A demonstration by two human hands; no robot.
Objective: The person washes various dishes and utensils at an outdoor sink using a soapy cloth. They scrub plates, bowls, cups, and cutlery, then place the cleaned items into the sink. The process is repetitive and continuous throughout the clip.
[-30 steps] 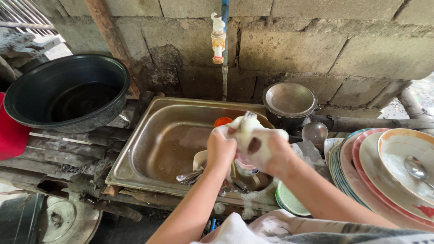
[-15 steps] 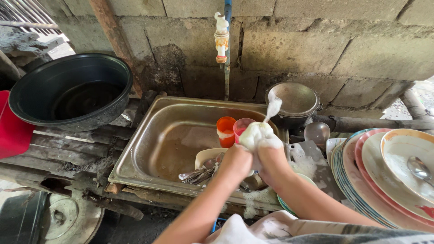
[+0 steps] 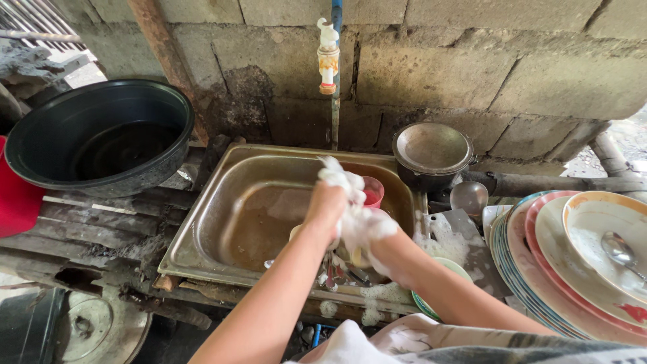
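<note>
We look down on a steel sink set in rough planks against a block wall, a plastic tap above it. The left hand and right hand meet over the right half of the basin, both thick with white suds. The left hand is closed around a foamy wad, likely a sponge, whose lather sticks up above the knuckles. The right hand is curled under it, so buried in foam that we cannot tell what it grips or how tightly. Just behind the hands a red cup stands in the sink, partly hidden by them. Below the hands, at the sink's near edge, lie some cutlery and a pale dish, mostly covered. Brownish water sits in the basin bottom. To the right, touching the sink's far corner, a dark pot with an upturned metal lid stands; a metal ladle rests near it. Further right a stack of plates leans, a spoon lying in the top bowl. Left of the sink, a large black basin sits on the planks
</note>
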